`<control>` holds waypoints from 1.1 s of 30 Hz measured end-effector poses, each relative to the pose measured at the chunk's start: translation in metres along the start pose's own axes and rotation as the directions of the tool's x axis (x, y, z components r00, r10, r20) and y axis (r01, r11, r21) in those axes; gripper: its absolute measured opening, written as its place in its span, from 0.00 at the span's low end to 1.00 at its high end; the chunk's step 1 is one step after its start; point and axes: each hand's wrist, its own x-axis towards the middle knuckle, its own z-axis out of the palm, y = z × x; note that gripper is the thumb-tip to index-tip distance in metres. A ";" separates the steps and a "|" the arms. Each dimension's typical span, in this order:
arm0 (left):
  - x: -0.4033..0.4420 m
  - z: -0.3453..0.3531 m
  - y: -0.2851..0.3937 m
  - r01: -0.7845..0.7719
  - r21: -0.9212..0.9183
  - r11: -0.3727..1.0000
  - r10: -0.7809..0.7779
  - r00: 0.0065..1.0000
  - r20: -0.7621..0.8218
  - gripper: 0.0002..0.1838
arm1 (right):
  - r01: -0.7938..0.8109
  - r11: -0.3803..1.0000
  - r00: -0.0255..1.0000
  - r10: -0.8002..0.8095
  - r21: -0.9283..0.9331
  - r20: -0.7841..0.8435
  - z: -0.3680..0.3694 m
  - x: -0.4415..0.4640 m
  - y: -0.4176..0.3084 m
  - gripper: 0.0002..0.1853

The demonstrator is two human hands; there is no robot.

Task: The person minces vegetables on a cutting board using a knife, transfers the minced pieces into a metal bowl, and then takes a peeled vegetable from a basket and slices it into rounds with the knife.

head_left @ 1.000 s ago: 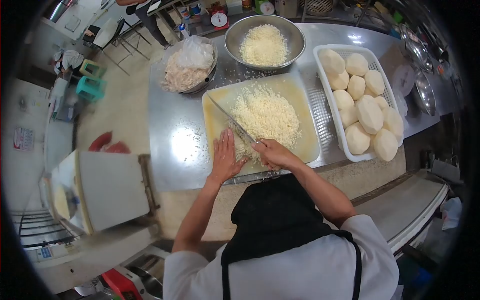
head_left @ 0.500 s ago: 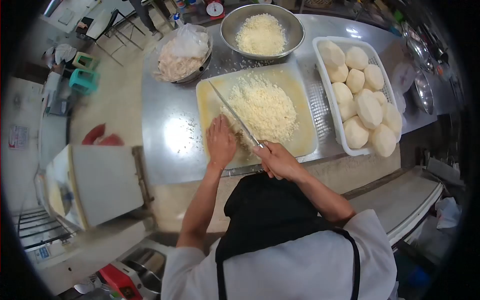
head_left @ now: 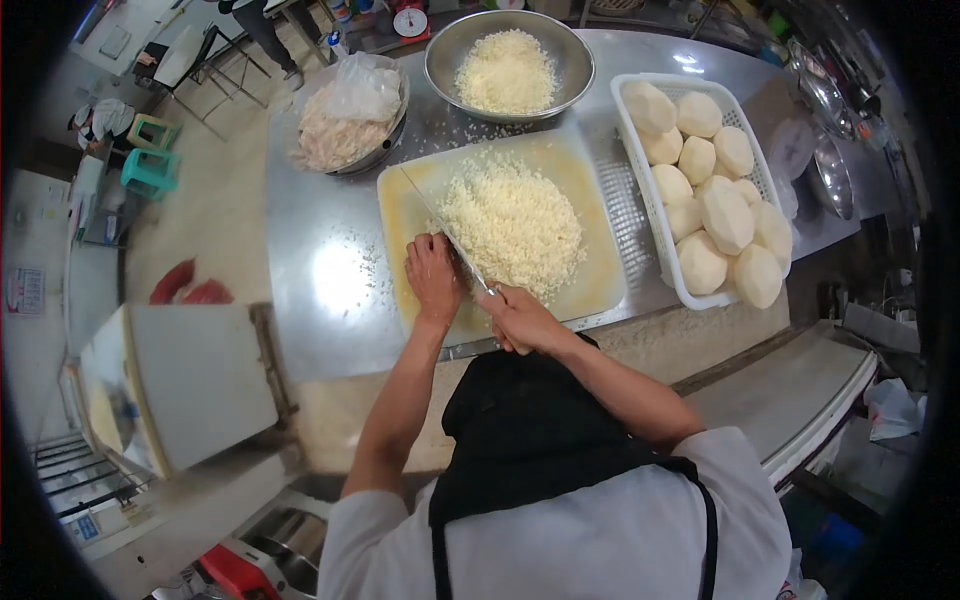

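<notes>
Two bare hands work over a pale cutting board [head_left: 603,285] on a metal table [head_left: 325,335]. The right hand [head_left: 525,318] is wrapped around the handle of a long knife [head_left: 441,222], whose blade slants away to the left across the board. The left hand [head_left: 433,275] sits on the near left part of the board, fingers bent, just beside the blade; I cannot tell whether it grips anything, since its underside is hidden. A wide heap of chopped pieces [head_left: 515,230] lies on the board, right of the knife.

The likeliest trouble is a cut: the left fingertips are so near the edge that a slip of the blade, or of a wet hand, could nick them. A broad sweep could also push loose bits off the board, as crumbs already dot the table.

Beyond the board, a steel bowl [head_left: 572,62] holds a mound of similar chopped bits [head_left: 508,72]. To its left, another bowl [head_left: 388,148] is filled with pale pinkish stuff [head_left: 335,132], perhaps shredded meat, with a clear plastic bag [head_left: 365,90] on top. On the right, a white basket [head_left: 637,158] carries large peeled roots [head_left: 727,217], piled up to its rim.
</notes>
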 end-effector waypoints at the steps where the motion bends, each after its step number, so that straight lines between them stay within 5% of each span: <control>1: -0.001 0.000 -0.001 -0.016 -0.007 1.000 0.016 1.000 -0.018 0.14 | -0.070 0.997 0.998 0.070 -0.028 -0.007 -0.002 -0.004 -0.023 0.22; 4: -0.002 -0.006 -0.002 -0.038 -0.028 0.999 0.037 0.999 -0.026 0.14 | -0.217 0.973 0.976 0.219 -0.083 0.009 -0.002 -0.036 -0.077 0.21; 7: 0.002 -0.004 0.001 -0.026 -0.063 0.998 0.022 0.998 -0.063 0.13 | -0.084 0.991 0.994 0.090 0.103 -0.056 0.021 -0.019 -0.020 0.21; 16: 0.001 0.002 -0.012 -0.066 -0.174 0.983 0.051 0.995 -0.088 0.14 | -0.026 0.991 0.999 0.031 0.134 -0.040 0.024 -0.003 -0.018 0.23; 21: 0.010 -0.018 -0.019 0.119 -0.113 0.986 -0.130 0.986 -0.102 0.15 | -0.109 0.994 0.991 0.108 -0.004 -0.082 -0.003 -0.015 -0.045 0.24; 27: 0.010 -0.018 -0.024 -0.051 -0.213 0.976 0.027 0.994 -0.110 0.11 | -0.135 0.974 0.991 0.130 -0.183 -0.039 -0.024 0.003 -0.038 0.24; 30: 0.012 -0.019 -0.026 -0.078 -0.197 0.977 0.070 0.996 -0.046 0.11 | -0.104 0.988 0.995 0.104 -0.112 -0.007 -0.020 0.008 -0.028 0.26; 33: 0.015 -0.022 -0.026 0.031 -0.213 0.977 -0.048 0.996 -0.075 0.09 | -0.090 0.964 0.996 0.088 -0.248 -0.020 -0.026 -0.009 -0.052 0.27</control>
